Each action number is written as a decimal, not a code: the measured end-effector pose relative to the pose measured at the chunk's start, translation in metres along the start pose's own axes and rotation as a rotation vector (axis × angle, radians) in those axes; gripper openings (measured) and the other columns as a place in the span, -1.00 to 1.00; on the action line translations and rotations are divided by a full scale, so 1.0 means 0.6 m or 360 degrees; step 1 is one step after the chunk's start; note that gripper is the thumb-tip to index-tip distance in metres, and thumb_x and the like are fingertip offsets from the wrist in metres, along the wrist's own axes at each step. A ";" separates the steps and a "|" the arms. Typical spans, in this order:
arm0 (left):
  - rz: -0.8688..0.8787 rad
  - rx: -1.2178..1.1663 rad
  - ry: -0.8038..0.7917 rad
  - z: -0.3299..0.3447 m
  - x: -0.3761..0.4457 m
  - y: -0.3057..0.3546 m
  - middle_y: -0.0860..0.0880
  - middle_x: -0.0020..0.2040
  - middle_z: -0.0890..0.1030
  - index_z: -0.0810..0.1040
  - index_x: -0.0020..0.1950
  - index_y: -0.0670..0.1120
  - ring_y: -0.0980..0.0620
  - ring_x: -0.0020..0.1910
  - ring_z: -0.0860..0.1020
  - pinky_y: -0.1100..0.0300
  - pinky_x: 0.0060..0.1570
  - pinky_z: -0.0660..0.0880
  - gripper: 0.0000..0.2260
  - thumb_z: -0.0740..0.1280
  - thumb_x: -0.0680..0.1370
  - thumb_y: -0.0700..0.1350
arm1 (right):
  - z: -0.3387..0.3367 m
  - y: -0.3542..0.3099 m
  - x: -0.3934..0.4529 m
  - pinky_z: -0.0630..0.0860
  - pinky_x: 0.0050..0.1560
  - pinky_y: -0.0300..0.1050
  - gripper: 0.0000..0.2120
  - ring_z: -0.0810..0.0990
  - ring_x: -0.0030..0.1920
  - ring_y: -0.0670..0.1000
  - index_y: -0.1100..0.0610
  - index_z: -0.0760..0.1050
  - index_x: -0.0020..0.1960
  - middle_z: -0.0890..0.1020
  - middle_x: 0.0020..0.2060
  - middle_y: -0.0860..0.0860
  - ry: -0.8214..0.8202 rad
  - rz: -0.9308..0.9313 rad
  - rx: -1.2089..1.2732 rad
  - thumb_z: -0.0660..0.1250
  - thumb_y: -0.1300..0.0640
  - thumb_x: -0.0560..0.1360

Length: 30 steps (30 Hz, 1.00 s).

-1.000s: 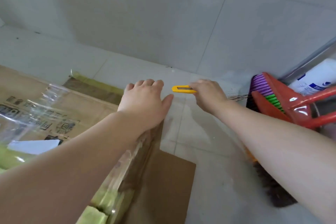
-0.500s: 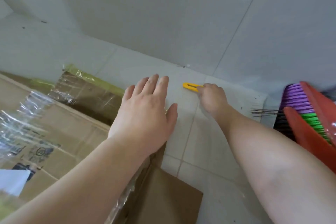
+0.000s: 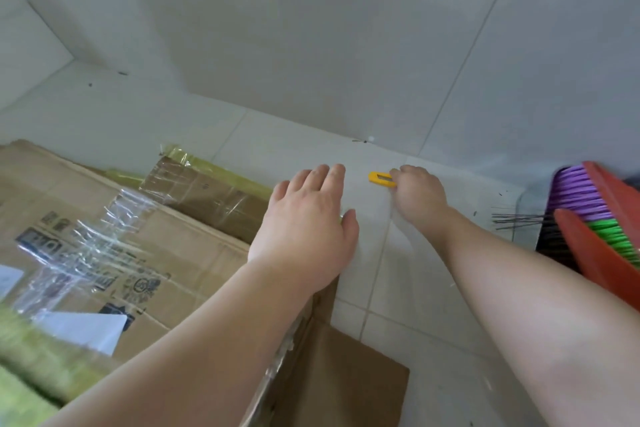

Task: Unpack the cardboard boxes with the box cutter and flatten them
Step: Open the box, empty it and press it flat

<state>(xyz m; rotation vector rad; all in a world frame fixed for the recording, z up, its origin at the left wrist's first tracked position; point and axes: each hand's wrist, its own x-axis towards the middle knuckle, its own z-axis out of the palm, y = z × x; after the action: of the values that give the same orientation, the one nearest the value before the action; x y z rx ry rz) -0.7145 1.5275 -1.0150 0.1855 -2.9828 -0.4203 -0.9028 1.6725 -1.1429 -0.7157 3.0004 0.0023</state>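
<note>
A flattened brown cardboard box [image 3: 180, 253] with printed marks, clear tape and a white label lies on the white tiled floor at the left. My left hand [image 3: 308, 229] reaches over its right edge with the fingers straight and held together. My right hand [image 3: 420, 196] is stretched out near the wall, its fingers curled round the yellow box cutter [image 3: 380, 178], whose yellow end sticks out to the left low over the floor tiles.
A second cardboard flap [image 3: 346, 378] lies at the bottom centre. Yellow-green tape [image 3: 214, 165] edges the far flap. Brooms with purple and green bristles and red heads [image 3: 599, 218] lean at the right edge. The tiled wall [image 3: 311, 45] rises just behind the cutter.
The view has shifted, sliding the brooms toward the right edge. My left hand has lifted and straightened its fingers over the cardboard edge. My right hand keeps hold of the cutter by the wall.
</note>
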 end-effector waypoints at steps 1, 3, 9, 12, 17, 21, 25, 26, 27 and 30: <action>-0.0006 -0.0033 -0.0007 -0.002 -0.002 0.000 0.02 0.38 0.37 0.20 0.46 -0.06 0.01 0.36 0.28 0.14 0.32 0.16 -0.52 0.14 0.56 0.03 | -0.012 -0.014 -0.007 0.35 -0.08 -0.05 -0.83 0.47 0.06 0.16 0.16 0.46 0.07 0.51 -0.01 0.09 0.0041 -0.0046 0.0034 0.19 0.25 0.50; 0.0004 -0.0098 -0.0025 -0.013 -0.007 -0.002 0.01 0.40 0.36 0.20 0.47 -0.06 0.01 0.38 0.28 0.14 0.33 0.17 -0.52 0.13 0.57 0.02 | -0.047 -0.047 -0.024 0.28 -0.17 -0.06 -0.90 0.47 0.02 0.16 0.17 0.45 -0.03 0.51 -0.08 0.09 0.0122 -0.0160 0.0111 0.17 0.26 0.50; 0.0204 0.0029 -0.0055 -0.094 -0.070 -0.065 0.01 0.24 0.45 0.44 0.26 -0.04 -0.03 0.24 0.38 0.16 0.23 0.20 -0.70 0.18 0.56 0.02 | -0.186 -0.161 -0.096 0.28 -0.21 -0.09 -0.87 0.48 -0.01 0.18 0.14 0.35 -0.24 0.53 -0.10 0.10 0.0261 -0.0404 0.0404 0.15 0.22 0.49; 0.0297 0.0145 -0.0101 -0.161 -0.133 -0.129 -0.01 -0.03 0.53 0.54 -0.02 -0.07 -0.07 0.00 0.49 0.07 0.06 0.40 -0.65 0.06 0.52 0.11 | -0.247 -0.225 -0.136 0.47 -0.08 0.00 -0.81 0.54 0.02 0.21 0.26 0.56 -0.06 0.60 -0.01 0.13 0.0366 -0.0529 0.0510 0.19 0.23 0.48; 0.0325 0.0383 -0.0368 -0.226 -0.238 -0.234 0.02 -0.05 0.52 0.53 0.02 -0.01 -0.03 -0.04 0.48 0.11 0.02 0.40 -0.77 0.15 0.56 0.05 | -0.297 -0.365 -0.230 0.43 0.21 -0.02 -0.67 0.47 0.23 0.14 0.13 0.55 0.22 0.52 0.25 0.11 0.0093 -0.0989 0.0499 0.26 0.04 0.52; 0.0274 0.0237 -0.0308 -0.234 -0.287 -0.275 -0.02 -0.12 0.53 0.56 -0.06 -0.08 -0.05 -0.10 0.49 0.10 -0.06 0.42 -0.83 0.22 0.52 -0.05 | -0.304 -0.466 -0.296 0.37 0.26 0.03 -0.64 0.36 0.31 0.12 0.06 0.53 0.19 0.45 0.27 0.11 -0.0070 -0.1253 0.0272 0.28 -0.09 0.47; 0.0192 0.0132 -0.0298 -0.238 -0.308 -0.303 -0.02 -0.13 0.50 0.56 -0.07 -0.11 0.00 -0.16 0.39 0.10 -0.08 0.39 -0.79 0.17 0.43 -0.11 | -0.305 -0.503 -0.319 0.34 0.27 0.07 -0.61 0.31 0.33 0.12 0.03 0.49 0.19 0.39 0.28 0.10 -0.0260 -0.1252 0.0070 0.33 -0.05 0.39; 0.0170 0.0126 -0.0291 -0.237 -0.311 -0.309 -0.01 -0.11 0.50 0.56 -0.05 -0.09 0.01 -0.15 0.37 0.13 -0.08 0.35 -0.81 0.20 0.43 -0.14 | -0.307 -0.503 -0.319 0.35 0.26 0.05 -0.62 0.31 0.33 0.12 0.02 0.48 0.17 0.38 0.28 0.09 -0.0299 -0.1232 0.0070 0.34 -0.05 0.38; 0.0152 0.0116 -0.0278 -0.235 -0.313 -0.314 0.00 -0.09 0.50 0.56 -0.03 -0.08 0.02 -0.13 0.37 0.16 -0.09 0.31 -0.81 0.21 0.43 -0.18 | -0.309 -0.503 -0.319 0.37 0.23 0.04 -0.63 0.32 0.32 0.11 0.02 0.48 0.15 0.38 0.28 0.08 -0.0341 -0.1214 0.0070 0.34 -0.05 0.37; 0.0147 0.0124 -0.0236 -0.228 -0.320 -0.320 0.02 -0.07 0.50 0.56 0.01 -0.05 0.01 -0.10 0.39 0.22 -0.10 0.23 -0.78 0.21 0.43 -0.22 | -0.312 -0.501 -0.316 0.43 0.11 -0.01 -0.64 0.39 0.23 0.09 0.01 0.48 0.11 0.40 0.19 0.04 -0.0428 -0.1156 0.0081 0.37 -0.06 0.35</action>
<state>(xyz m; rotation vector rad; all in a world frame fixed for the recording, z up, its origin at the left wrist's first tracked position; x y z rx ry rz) -0.4861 1.3345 -0.9586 0.0247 -3.1402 -0.3211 -0.6086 1.4871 -0.9421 -1.5950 2.3259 -0.0089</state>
